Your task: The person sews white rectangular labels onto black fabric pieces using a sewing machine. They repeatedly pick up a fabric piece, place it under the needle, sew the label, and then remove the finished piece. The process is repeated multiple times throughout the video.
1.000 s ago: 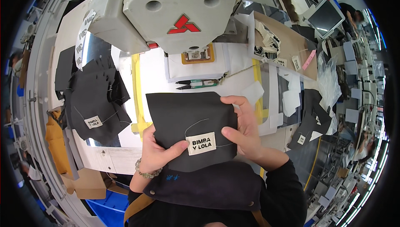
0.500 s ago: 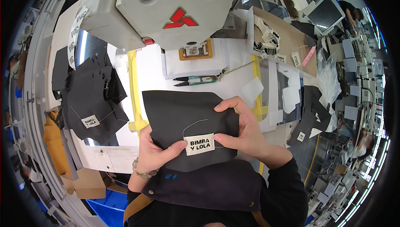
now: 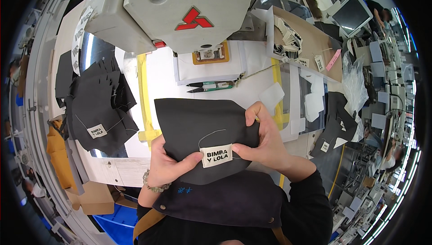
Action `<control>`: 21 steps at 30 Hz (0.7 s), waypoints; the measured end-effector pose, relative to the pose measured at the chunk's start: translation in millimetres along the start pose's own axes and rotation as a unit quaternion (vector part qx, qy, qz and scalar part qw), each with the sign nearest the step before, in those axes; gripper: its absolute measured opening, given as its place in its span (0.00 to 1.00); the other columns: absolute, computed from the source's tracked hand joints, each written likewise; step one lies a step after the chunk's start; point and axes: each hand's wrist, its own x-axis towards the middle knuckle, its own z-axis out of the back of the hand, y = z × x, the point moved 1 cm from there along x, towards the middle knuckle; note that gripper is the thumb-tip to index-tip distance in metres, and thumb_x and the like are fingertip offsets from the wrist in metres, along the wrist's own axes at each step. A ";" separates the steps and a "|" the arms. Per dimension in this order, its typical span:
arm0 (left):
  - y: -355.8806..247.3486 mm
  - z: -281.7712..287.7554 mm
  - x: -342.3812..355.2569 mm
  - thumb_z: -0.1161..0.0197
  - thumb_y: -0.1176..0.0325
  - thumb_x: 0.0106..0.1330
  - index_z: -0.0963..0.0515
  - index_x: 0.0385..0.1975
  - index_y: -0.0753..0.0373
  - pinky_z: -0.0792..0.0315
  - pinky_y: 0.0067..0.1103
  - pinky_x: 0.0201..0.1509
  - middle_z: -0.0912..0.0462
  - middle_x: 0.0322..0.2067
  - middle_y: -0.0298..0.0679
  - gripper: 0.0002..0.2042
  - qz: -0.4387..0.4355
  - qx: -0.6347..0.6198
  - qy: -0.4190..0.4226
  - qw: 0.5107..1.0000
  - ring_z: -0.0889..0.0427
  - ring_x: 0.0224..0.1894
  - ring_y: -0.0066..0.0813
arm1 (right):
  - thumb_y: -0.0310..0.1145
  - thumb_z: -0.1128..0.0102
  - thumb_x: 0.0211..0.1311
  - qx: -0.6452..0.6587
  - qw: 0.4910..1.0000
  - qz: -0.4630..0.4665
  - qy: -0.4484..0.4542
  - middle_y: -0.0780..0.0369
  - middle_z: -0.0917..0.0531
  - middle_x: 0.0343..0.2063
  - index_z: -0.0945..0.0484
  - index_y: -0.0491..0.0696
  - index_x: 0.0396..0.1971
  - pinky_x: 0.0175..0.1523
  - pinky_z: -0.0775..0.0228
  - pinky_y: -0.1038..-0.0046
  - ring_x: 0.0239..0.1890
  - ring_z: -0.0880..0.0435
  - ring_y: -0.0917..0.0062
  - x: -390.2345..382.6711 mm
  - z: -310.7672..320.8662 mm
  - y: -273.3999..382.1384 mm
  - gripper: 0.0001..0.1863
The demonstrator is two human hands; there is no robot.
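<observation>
A black fabric piece (image 3: 198, 117) with a small white printed label (image 3: 217, 156) and a loose thread is held up in front of me. My left hand (image 3: 173, 164) grips its lower left side, thumb on the front beside the label. My right hand (image 3: 263, 139) grips the right side, thumb at the label's right end and index finger bent at the upper edge. Beyond the fabric lie dark thread snips (image 3: 209, 86) with green on the handles, below the white head of a sewing machine (image 3: 189, 2) with a mounted yellow plate (image 3: 196, 57).
A pile of black pieces (image 3: 94, 105) sits at left, a carton of labels (image 3: 328, 51) at back right. More black pieces (image 3: 333, 123) and clear plastic (image 3: 353, 78) are at right. A blue bin (image 3: 117, 220) is below left; people work at the far right (image 3: 382, 15).
My right thumb has shifted down onto the label's right end, and my right index finger has curled at the fabric's edge. The view has shifted slightly; both hands still hold the piece.
</observation>
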 end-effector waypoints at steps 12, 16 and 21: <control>-0.5 0.5 0.4 0.27 0.77 0.53 0.22 0.43 0.69 0.25 0.19 0.46 0.16 0.38 0.36 0.17 -0.003 0.003 0.019 1.000 0.19 0.41 0.20 | 0.21 0.33 0.49 -0.034 0.999 0.027 0.005 0.70 0.43 0.33 0.45 0.52 0.34 0.45 0.45 0.83 0.37 0.43 0.87 0.5 -0.4 2.4 0.25; 0.5 1.1 0.0 0.27 0.78 0.53 0.22 0.43 0.69 0.25 0.18 0.46 0.16 0.38 0.36 0.17 -0.001 0.007 0.016 1.000 0.19 0.41 0.20 | 0.21 0.34 0.50 -0.034 0.999 0.017 0.009 0.70 0.42 0.34 0.46 0.52 0.34 0.43 0.44 0.84 0.37 0.42 0.89 0.7 -1.4 4.3 0.25; 2.6 0.8 -0.2 0.27 0.78 0.53 0.22 0.43 0.69 0.25 0.18 0.46 0.16 0.39 0.36 0.17 0.008 0.004 0.012 1.000 0.19 0.41 0.20 | 0.20 0.34 0.50 -0.029 1.000 0.003 0.009 0.69 0.42 0.35 0.46 0.52 0.35 0.43 0.43 0.84 0.38 0.42 0.89 0.4 -1.5 2.6 0.26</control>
